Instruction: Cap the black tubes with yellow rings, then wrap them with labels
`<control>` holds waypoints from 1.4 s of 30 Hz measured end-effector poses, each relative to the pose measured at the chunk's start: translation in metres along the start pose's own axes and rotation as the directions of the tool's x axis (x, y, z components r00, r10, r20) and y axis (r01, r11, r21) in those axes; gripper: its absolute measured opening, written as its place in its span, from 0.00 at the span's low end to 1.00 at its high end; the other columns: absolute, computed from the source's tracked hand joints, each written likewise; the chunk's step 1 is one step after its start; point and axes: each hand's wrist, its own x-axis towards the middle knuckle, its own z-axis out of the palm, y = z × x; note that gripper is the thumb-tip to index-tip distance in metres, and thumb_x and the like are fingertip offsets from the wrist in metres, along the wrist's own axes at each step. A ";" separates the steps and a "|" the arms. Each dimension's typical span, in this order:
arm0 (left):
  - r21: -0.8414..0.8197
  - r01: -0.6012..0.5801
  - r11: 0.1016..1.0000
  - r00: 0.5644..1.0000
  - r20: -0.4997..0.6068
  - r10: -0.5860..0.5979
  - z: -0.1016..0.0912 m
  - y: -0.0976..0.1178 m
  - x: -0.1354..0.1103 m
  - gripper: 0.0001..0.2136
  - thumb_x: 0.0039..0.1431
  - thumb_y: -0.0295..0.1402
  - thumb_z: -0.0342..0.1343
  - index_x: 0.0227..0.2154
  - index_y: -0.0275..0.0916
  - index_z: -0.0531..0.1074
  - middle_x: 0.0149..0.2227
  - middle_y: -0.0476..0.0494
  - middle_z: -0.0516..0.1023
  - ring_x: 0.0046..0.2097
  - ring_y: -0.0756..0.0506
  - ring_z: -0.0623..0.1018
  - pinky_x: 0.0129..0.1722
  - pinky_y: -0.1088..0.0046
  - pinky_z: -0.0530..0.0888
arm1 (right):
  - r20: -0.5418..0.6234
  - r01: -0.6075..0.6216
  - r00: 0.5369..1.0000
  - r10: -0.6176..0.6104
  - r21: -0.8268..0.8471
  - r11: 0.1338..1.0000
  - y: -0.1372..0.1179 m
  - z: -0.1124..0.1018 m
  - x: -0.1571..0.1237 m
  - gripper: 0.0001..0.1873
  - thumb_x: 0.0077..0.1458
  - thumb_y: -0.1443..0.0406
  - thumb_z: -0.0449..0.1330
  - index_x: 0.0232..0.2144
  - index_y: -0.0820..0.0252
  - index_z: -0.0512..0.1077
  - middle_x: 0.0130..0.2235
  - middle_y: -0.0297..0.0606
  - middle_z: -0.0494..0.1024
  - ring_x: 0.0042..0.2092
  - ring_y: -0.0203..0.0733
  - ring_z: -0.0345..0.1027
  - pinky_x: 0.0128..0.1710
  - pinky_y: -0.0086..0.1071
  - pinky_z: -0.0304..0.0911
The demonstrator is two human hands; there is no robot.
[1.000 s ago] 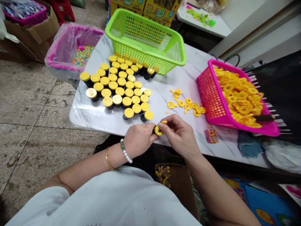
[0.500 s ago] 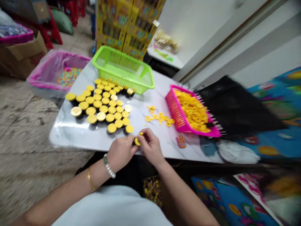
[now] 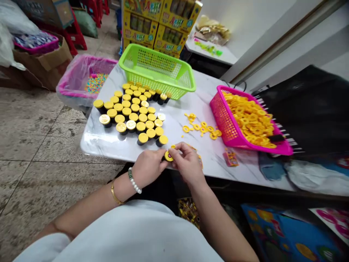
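Mid-frame: left hand's grip holds black tub, mostly hidden; right hand's pinches yellow ring, thumb covering part.

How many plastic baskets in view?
4: green basket at the back of the table; pink basket at table right, holding yellow rings; plastic-lined pink basket off its left edge; purple basket upper-left. Others may be hidden.

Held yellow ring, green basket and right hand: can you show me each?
Held yellow ring (image 3: 167, 157): head view, flat face.
Green basket (image 3: 165, 86): head view, front wall.
Right hand (image 3: 188, 163): head view, back.
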 end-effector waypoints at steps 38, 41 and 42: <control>-0.147 -0.060 0.987 0.997 -0.051 0.053 -0.003 0.003 -0.007 0.12 0.63 0.30 0.56 0.48 0.35 0.76 0.38 0.38 0.84 0.38 0.43 0.81 0.39 0.69 0.74 | 0.012 -0.169 0.986 0.169 0.171 0.971 -0.016 0.002 0.001 0.26 0.41 0.44 0.69 0.26 0.61 0.75 0.18 0.27 0.62 0.18 0.27 0.50 0.13 0.24 0.41; -0.042 -0.031 0.999 0.999 0.010 0.031 -0.009 0.003 -0.003 0.11 0.63 0.34 0.56 0.45 0.37 0.78 0.33 0.41 0.83 0.35 0.43 0.80 0.36 0.70 0.72 | 0.192 -0.243 0.956 0.224 0.079 0.967 -0.031 -0.014 0.015 0.24 0.37 0.49 0.72 0.25 0.64 0.77 0.18 0.30 0.67 0.19 0.27 0.52 0.14 0.23 0.40; -0.044 -0.028 0.999 0.999 0.019 0.029 -0.010 0.002 -0.002 0.11 0.63 0.35 0.57 0.45 0.38 0.78 0.31 0.43 0.82 0.33 0.44 0.79 0.35 0.72 0.71 | 0.263 -0.258 0.934 0.242 0.031 0.966 -0.036 -0.019 0.019 0.23 0.36 0.51 0.73 0.27 0.65 0.77 0.19 0.31 0.69 0.19 0.27 0.53 0.14 0.23 0.40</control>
